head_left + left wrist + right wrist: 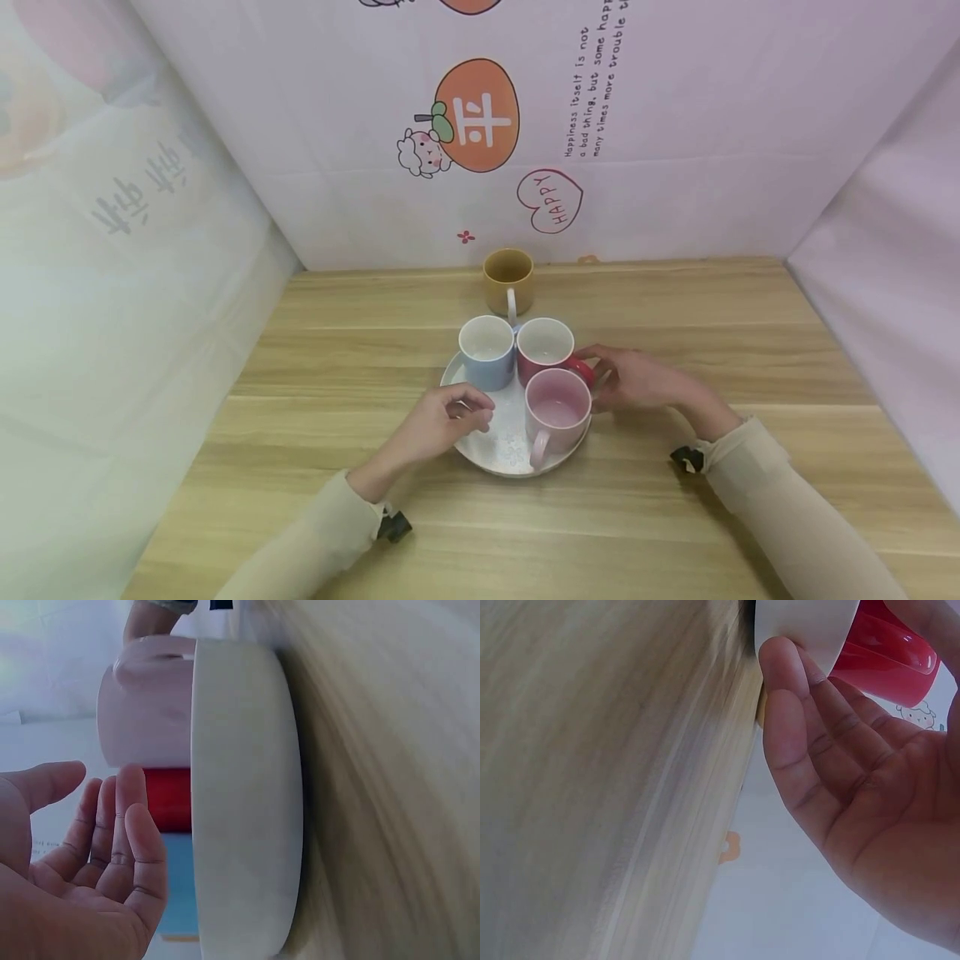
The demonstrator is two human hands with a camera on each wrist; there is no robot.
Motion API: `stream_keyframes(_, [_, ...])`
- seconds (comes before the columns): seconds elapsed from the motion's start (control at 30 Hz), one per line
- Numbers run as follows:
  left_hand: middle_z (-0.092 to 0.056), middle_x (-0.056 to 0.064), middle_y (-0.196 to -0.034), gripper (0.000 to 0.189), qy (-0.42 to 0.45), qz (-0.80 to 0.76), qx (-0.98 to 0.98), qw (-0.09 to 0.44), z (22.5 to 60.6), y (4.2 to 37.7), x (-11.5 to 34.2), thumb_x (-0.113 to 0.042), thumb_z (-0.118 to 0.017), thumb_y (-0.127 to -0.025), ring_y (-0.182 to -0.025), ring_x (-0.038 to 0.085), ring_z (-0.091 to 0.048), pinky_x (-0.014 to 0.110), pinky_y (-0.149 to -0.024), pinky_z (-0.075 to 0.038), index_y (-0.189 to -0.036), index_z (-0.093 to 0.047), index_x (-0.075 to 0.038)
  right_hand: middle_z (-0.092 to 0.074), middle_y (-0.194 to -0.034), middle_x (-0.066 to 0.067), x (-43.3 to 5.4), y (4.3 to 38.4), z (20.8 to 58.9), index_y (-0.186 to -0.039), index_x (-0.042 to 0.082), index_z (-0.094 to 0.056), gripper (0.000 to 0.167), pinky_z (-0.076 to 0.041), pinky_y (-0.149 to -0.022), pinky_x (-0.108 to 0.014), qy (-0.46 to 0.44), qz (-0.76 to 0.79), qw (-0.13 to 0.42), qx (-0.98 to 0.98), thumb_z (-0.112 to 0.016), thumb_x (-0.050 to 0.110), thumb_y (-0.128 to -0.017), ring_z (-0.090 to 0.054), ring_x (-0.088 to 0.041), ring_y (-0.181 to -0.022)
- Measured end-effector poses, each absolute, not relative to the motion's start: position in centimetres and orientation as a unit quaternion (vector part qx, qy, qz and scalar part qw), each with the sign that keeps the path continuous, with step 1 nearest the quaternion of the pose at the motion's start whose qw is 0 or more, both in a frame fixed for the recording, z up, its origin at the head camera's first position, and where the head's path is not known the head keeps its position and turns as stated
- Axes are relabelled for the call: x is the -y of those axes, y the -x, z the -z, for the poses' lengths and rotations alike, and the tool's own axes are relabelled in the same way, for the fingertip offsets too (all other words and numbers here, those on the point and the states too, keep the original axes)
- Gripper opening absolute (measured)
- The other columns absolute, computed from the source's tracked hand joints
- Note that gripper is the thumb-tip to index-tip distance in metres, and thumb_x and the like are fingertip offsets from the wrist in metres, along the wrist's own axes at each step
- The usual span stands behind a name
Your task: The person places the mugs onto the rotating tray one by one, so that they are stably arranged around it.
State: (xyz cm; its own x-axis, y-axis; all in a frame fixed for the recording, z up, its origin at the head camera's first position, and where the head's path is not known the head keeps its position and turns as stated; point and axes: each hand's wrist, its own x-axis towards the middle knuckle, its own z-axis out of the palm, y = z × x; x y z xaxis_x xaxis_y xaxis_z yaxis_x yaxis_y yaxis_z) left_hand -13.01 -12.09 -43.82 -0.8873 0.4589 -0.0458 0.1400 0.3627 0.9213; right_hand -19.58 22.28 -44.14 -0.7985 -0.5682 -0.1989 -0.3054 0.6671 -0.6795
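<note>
A round white tray (501, 442) holds three mugs: a light blue mug (487, 367) at the back left, a red mug (534, 367) at the back right, and a pink mug (558, 421) in front, its handle toward me. Over the tray's left side hovers my left hand (450, 421), its fingers loosely bent with nothing between them. My right hand (637, 379) is at the tray's right side, beside the red mug's handle. In the right wrist view, its bent fingers (821, 742) are at the tray's wall, thumb spread apart; exact contact is hard to tell.
Behind the tray, a yellow mug (508, 287) stands on the wooden table (337, 367), its white handle toward the tray. A printed white cloth (360, 192) hangs along the table's back edge, with more cloth at both sides.
</note>
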Motion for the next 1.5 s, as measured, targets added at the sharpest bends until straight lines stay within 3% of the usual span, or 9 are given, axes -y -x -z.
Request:
stream_keyframes(0.5, [-0.073,0.014,-0.093,0.025,-0.134,-0.535,-0.824,0.13,43.6,14.6,14.7,-0.018,-0.068,-0.095,-0.088,0.035,-0.072,0.026,-0.074,-0.058,-0.111,-0.069,0.001,-0.07,-0.119,-0.007,-22.3,19.5,44.1,-0.145,0.024,-0.047,0.075,-0.061,-0.081,-0.033,0.247,0.328,0.2,-0.89,-0.084,0.032,-0.081,-0.07,-0.02,-0.098])
stream_keyframes(0.83, [-0.073,0.018,-0.102,0.022,-0.119,-0.538,-0.828,0.102,42.6,16.1,15.8,-0.017,-0.067,-0.095,-0.085,0.016,-0.072,0.028,-0.081,-0.058,-0.11,-0.07,-0.001,-0.069,-0.12,-0.008,-22.2,19.4,43.9,-0.145,0.022,-0.046,0.075,-0.061,-0.082,-0.034,0.247,0.326,0.202,-0.89,-0.084,0.032,-0.081,-0.069,-0.021,-0.099])
stream_keyframes(1.0, [-0.073,0.022,-0.103,0.026,-0.108,-0.541,-0.828,0.105,42.2,16.8,16.0,-0.021,-0.066,-0.096,-0.09,0.026,-0.073,0.027,-0.078,-0.059,-0.112,-0.069,0.0,-0.069,-0.121,-0.009,-22.2,19.4,43.9,-0.145,0.022,-0.046,0.075,-0.061,-0.082,-0.034,0.243,0.328,0.204,-0.89,-0.084,0.031,-0.08,-0.069,-0.022,-0.1])
stream_keyframes(1.17, [-0.075,0.016,-0.094,0.028,-0.101,-0.539,-0.831,0.093,42.0,17.9,15.9,-0.023,-0.067,-0.096,-0.094,0.035,-0.072,0.025,-0.076,-0.058,-0.112,-0.069,-0.001,-0.069,-0.121,-0.009,-22.2,19.4,43.9,-0.145,0.022,-0.047,0.075,-0.061,-0.083,-0.036,0.244,0.328,0.202,-0.89,-0.084,0.032,-0.08,-0.069,-0.022,-0.1])
stream_keyframes(1.33, [-0.076,0.012,-0.093,0.025,-0.086,-0.529,-0.84,0.081,42.0,18.8,15.8,-0.026,-0.067,-0.095,-0.092,0.026,-0.073,0.028,-0.078,-0.059,-0.11,-0.071,-0.006,-0.069,-0.119,-0.006,-22.3,19.5,44.2,-0.145,0.023,-0.047,0.075,-0.061,-0.084,-0.037,0.246,0.326,0.202,-0.89,-0.084,0.032,-0.081,-0.069,-0.022,-0.1])
stream_keyframes(1.5, [-0.074,0.011,-0.102,0.022,-0.07,-0.533,-0.84,0.081,41.8,19.8,15.6,-0.025,-0.067,-0.095,-0.091,0.021,-0.072,0.04,-0.083,-0.062,-0.109,-0.071,-0.008,-0.07,-0.117,-0.006,-22.3,19.5,44.2,-0.145,0.022,-0.047,0.074,-0.061,-0.083,-0.036,0.25,0.33,0.203,-0.887,-0.084,0.031,-0.081,-0.069,-0.022,-0.099])
